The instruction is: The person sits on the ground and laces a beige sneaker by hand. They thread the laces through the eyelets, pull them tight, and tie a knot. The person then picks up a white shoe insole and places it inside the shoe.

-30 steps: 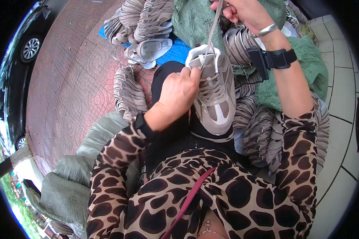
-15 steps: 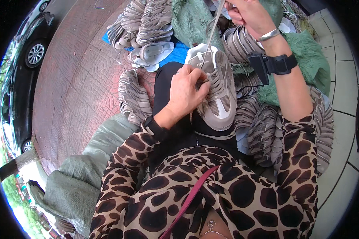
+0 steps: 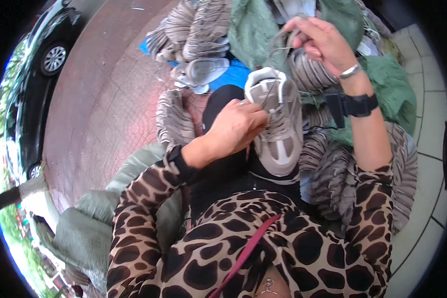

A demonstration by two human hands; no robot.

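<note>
A taupe and white sneaker (image 3: 277,124) rests on my lap, its toe toward me and its laces partly threaded. At the sneaker's left side is my left hand (image 3: 238,124), fingers curled closed at the lacing; what they pinch is hidden. Beyond the shoe's heel I raise my right hand (image 3: 324,43), thumb and fingers closed on a loose grey-beige shoelace (image 3: 277,52). The lace hangs in a bend from those fingers down toward the sneaker's tongue.
Stacks of grey-beige shoe uppers (image 3: 173,119) lie left, behind and right (image 3: 332,174). Green woven sacks (image 3: 255,30) stand beyond the shoe, next to a blue sheet (image 3: 232,75). Grey-green sacking (image 3: 92,223) is at my left. A black car (image 3: 39,84) is parked past the red paving (image 3: 99,99).
My right hand has come down a little, and the lace, taut before, now hangs slack in a bend. The whole scene has shifted slightly right and down in view.
</note>
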